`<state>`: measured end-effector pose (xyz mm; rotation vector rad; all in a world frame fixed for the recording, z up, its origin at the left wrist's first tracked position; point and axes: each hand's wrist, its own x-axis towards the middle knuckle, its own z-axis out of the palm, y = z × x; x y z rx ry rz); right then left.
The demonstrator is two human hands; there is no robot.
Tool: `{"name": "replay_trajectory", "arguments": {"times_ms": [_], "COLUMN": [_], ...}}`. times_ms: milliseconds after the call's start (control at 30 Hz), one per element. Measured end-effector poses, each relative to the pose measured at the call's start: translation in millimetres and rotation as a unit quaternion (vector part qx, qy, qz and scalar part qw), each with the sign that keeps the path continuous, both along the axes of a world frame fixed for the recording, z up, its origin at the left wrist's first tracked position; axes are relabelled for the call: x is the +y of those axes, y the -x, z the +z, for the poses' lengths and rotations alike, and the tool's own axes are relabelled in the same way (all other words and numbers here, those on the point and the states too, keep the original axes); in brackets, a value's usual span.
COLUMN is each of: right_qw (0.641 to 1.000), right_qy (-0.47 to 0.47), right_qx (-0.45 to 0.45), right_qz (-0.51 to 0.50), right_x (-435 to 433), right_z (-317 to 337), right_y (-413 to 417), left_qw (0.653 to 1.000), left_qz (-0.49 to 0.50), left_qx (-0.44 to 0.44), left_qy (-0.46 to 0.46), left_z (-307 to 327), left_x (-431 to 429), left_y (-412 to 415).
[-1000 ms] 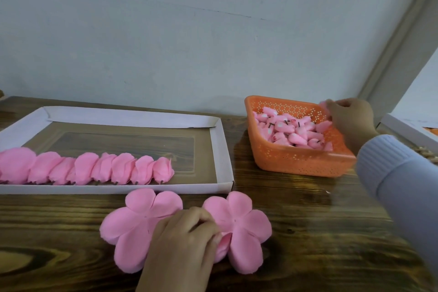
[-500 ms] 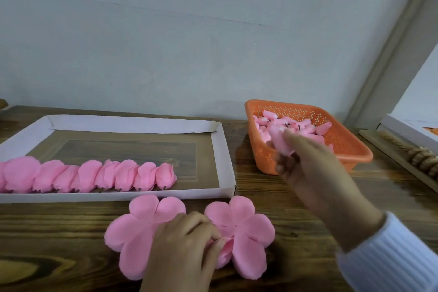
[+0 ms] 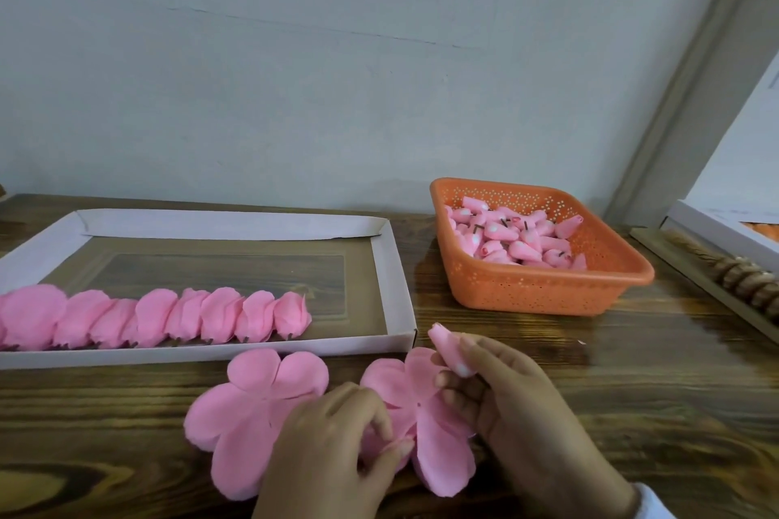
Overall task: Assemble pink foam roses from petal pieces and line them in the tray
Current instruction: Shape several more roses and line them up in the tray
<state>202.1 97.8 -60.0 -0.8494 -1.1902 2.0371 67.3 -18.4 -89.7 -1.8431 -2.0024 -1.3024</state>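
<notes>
Roses: row lined in tray, room left. Bud gripped by right hand, petal piece pinched by left hand. Basket well stocked.

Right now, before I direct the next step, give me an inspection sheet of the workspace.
Surface: dark, glossy wooden table.
Job's things: white tray holds one row of finished roses along its near wall; orange basket holds loose buds; left petal piece and right petal piece lie on the table before the tray.
Clutter: white box and brown twisted items at the right edge.
Hands: left hand pinches the right petal piece; right hand holds one bud above it.
Cables: nothing seen.
Surroundings: pale wall behind.
</notes>
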Motion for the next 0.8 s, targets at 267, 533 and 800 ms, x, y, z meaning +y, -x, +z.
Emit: {"name": "replay_trajectory", "arguments": {"times_ms": [267, 533, 800], "right_qw": [0.999, 0.989, 0.978], "right_qy": [-0.048, -0.115, -0.154], "right_qx": [0.021, 0.018, -0.055], "right_qz": [-0.001, -0.089, -0.132], "right_x": [3.2, 4.2, 4.9], "right_z": [-1.4, 1.4, -2.0], "right_y": [-4.5, -5.9, -7.7], "left_qw": [0.996, 0.999, 0.996], "left_qz": [-0.003, -0.032, 0.043], "left_qx": [-0.092, 0.020, -0.034], "left_qy": [-0.016, 0.003, -0.069], "left_z": [-7.6, -7.0, -6.3], "left_x": [1.0, 1.4, 0.3], "left_y": [1.4, 7.3, 7.1]}}
